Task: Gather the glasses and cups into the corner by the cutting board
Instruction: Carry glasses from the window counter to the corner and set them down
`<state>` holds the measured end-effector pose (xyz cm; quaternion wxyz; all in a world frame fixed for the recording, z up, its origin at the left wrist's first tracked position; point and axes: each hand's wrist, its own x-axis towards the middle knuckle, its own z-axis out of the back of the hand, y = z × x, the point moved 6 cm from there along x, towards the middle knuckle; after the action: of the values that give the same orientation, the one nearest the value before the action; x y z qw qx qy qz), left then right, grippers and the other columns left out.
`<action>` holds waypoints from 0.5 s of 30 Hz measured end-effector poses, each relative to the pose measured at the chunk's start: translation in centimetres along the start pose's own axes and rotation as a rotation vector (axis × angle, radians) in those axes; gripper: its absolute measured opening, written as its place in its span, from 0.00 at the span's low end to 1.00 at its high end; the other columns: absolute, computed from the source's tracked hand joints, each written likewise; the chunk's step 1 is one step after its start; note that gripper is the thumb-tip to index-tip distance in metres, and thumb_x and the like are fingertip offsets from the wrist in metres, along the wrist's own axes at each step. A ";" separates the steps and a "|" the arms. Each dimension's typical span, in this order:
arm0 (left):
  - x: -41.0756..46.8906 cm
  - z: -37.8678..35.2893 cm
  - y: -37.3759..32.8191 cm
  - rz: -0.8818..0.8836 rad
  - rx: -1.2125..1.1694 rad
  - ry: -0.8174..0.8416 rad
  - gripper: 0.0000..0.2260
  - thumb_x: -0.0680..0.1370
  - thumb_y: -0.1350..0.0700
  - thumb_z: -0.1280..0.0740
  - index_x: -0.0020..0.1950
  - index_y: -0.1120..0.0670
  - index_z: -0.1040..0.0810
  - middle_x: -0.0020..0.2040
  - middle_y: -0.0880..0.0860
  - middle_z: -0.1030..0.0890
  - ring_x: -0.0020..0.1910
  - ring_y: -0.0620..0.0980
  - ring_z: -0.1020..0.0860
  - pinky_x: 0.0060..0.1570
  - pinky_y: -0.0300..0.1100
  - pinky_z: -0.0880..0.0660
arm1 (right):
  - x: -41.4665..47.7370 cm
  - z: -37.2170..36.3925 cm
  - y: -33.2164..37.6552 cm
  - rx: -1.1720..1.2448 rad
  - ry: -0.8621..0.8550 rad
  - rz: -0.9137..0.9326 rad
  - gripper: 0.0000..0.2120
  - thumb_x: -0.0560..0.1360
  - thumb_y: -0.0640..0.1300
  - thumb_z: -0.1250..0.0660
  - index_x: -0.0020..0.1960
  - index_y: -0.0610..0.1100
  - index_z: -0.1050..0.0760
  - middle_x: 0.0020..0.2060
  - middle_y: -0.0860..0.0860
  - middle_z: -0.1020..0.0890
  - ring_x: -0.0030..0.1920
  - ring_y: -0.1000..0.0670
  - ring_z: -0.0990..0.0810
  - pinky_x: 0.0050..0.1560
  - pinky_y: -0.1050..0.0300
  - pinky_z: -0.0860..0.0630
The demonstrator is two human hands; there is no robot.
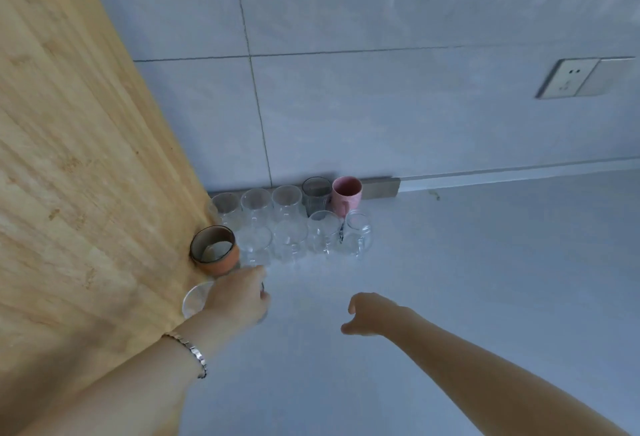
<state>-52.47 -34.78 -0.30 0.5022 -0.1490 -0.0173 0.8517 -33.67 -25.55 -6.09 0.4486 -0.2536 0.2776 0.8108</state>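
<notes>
CLERK: While your left hand (239, 297) curls round a glass (194, 298), where is that item logged?

CHECKER: Item 1: glass, clear, against the board (86, 158), just in front of the orange cup (214, 252). Your fingers wrap its side; whether its base meets the counter (450, 279) cannot be told.

CLERK: And your right hand (370, 314)?

CHECKER: Item 2: right hand, over the counter, fingers loosely curled, holding nothing, well apart from the glass.

CLERK: Stock in the corner?

CHECKER: Front row: orange cup touching the board, then clear glasses (290, 240) side by side. Back row, along the wall (381, 106): more clear glasses, a grey glass (316, 195), and a pink cup (347, 195) at the right end. All upright, mouths up.

CLERK: Sundries?

CHECKER: Bracelet (194, 354) on your left wrist; socket (571, 77) on the wall, far right.
</notes>
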 end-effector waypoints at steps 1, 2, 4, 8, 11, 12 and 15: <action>0.0 -0.1 -2.2 -0.013 -0.005 0.051 0.10 0.74 0.55 0.40 0.53 0.53 0.26 0.50 0.53 0.20 0.53 0.56 0.22 0.47 0.44 0.26 | -0.7 0.5 -2.2 0.012 -0.014 -0.028 0.22 0.74 0.50 0.37 0.65 0.43 0.30 0.63 0.48 0.24 0.63 0.47 0.25 0.59 0.54 0.28; 0.1 -0.2 -4.7 -0.033 -0.017 0.084 0.11 0.75 0.54 0.40 0.55 0.53 0.26 0.53 0.52 0.20 0.55 0.55 0.22 0.51 0.43 0.26 | -1.5 0.9 -4.5 0.028 -0.027 -0.056 0.22 0.74 0.50 0.37 0.65 0.43 0.29 0.63 0.48 0.24 0.63 0.46 0.25 0.59 0.53 0.28; 0.2 -1.1 -10.7 -0.121 -0.005 0.138 0.13 0.76 0.53 0.41 0.59 0.53 0.26 0.57 0.50 0.21 0.55 0.53 0.23 0.51 0.41 0.29 | -3.4 1.5 -9.8 0.070 -0.060 -0.104 0.21 0.74 0.50 0.37 0.65 0.44 0.29 0.64 0.48 0.25 0.65 0.46 0.26 0.62 0.52 0.28; -1.3 -4.5 -25.4 -0.307 0.111 0.317 0.16 0.77 0.50 0.40 0.63 0.52 0.29 0.62 0.51 0.25 0.57 0.52 0.26 0.54 0.41 0.31 | -9.4 2.0 -22.6 0.133 -0.121 -0.194 0.22 0.76 0.50 0.39 0.68 0.46 0.32 0.66 0.47 0.27 0.67 0.45 0.30 0.65 0.51 0.30; -3.5 -7.7 -37.1 -0.434 0.139 0.443 0.13 0.76 0.49 0.39 0.59 0.51 0.27 0.60 0.52 0.25 0.56 0.53 0.26 0.56 0.41 0.29 | -15.1 1.3 -33.0 0.173 -0.142 -0.283 0.22 0.78 0.50 0.40 0.69 0.44 0.34 0.68 0.46 0.29 0.67 0.44 0.29 0.65 0.50 0.30; -4.3 -8.7 -40.9 -0.481 0.138 0.462 0.09 0.76 0.50 0.39 0.55 0.49 0.25 0.57 0.53 0.25 0.52 0.52 0.27 0.51 0.41 0.29 | -17.2 1.0 -36.5 0.185 -0.146 -0.320 0.22 0.78 0.49 0.41 0.69 0.42 0.34 0.68 0.46 0.29 0.66 0.44 0.28 0.65 0.50 0.29; -6.8 -11.0 -51.8 -0.612 0.136 0.482 0.06 0.76 0.52 0.39 0.50 0.51 0.25 0.53 0.54 0.24 0.50 0.53 0.27 0.51 0.41 0.29 | -23.6 -0.3 -46.6 0.244 -0.166 -0.452 0.21 0.78 0.47 0.42 0.68 0.39 0.33 0.67 0.44 0.28 0.66 0.42 0.28 0.62 0.50 0.29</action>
<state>-2.39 -16.29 0.03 0.7313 -0.2988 0.1140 0.6024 17.94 -18.96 -1.11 0.6667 -0.1857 0.2718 0.6686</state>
